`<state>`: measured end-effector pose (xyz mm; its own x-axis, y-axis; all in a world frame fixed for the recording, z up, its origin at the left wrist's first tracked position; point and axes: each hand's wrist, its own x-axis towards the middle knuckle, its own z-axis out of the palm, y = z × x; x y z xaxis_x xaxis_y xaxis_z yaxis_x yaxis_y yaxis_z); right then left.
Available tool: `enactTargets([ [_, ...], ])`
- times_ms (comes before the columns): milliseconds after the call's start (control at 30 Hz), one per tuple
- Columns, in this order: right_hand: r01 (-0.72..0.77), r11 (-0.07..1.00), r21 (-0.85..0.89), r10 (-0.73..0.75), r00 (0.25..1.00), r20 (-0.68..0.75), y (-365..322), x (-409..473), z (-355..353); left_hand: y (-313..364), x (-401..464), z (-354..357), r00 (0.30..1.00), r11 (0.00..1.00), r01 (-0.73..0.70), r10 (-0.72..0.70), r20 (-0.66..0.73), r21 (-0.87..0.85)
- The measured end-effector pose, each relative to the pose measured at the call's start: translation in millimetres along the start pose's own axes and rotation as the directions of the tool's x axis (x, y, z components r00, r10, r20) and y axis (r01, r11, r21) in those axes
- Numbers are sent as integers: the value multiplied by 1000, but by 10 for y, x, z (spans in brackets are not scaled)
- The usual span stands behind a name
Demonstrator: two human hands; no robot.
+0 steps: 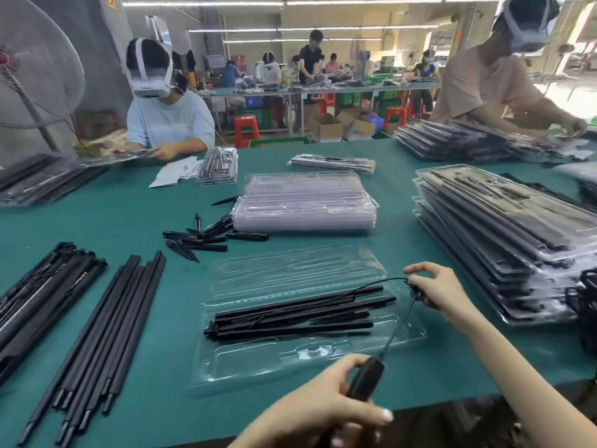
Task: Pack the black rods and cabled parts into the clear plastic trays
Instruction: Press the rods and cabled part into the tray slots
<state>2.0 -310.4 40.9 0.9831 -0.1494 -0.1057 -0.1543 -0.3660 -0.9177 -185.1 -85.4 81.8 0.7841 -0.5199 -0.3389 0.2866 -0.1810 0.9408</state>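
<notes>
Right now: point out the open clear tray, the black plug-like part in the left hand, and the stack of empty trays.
open clear tray (pixel 326 354): head view, bare front section.
black plug-like part (pixel 366 379): head view, middle of its body, held in the left hand.
stack of empty trays (pixel 303 202): head view, top tray's surface.

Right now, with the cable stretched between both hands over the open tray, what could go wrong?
1. The thin cable runs taut from the left hand's black module to the coil in the right hand; pulling might strain it.
2. It crosses the black rods lying loose in the clear tray, so it could snag and drag them out of place.
</notes>
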Motion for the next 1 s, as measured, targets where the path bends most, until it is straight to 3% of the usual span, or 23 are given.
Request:
enactTargets([
  [67,18,998,-54,-19,999,-33,38,-14,-28,81,-276,-249,998,984,49,-40,-53,174],
  [167,22,991,-131,-29,999,-46,102,-52,-32,255,-784,-693,971,902,124,-24,-239,413],
  [333,32,986,-163,-39,999,-34,193,-64,24,561,-1536,-1204,856,809,283,29,-516,515],
  [500,58,982,-178,-63,998,-24,217,-54,57,597,-1619,-1701,730,570,395,282,-623,721],
  [567,69,980,-185,-76,996,-34,230,-55,62,549,-1439,-1901,709,406,456,373,-599,792],
  [633,87,979,-182,-98,994,-53,258,-51,70,393,-1205,-2006,762,222,536,286,-580,814],
  [700,105,979,-174,-119,991,-68,295,-49,92,177,-1031,-2000,796,101,592,78,-600,799],
  [767,131,979,-156,-147,985,-95,343,-54,120,17,-921,-1900,792,91,610,-39,-610,787],
  [800,155,978,-142,-172,978,-114,368,-60,135,-43,-858,-1832,801,78,598,-14,-599,798],
  [867,211,971,-114,-227,962,-151,415,-79,158,-115,-651,-1645,835,67,525,151,-529,848],
  [933,243,966,-92,-256,951,-172,446,-88,162,-123,-359,-1375,848,177,369,338,-408,913],
  [1000,261,961,-91,-274,944,-182,464,-86,159,-127,-66,-1111,849,217,209,444,-287,954],
])
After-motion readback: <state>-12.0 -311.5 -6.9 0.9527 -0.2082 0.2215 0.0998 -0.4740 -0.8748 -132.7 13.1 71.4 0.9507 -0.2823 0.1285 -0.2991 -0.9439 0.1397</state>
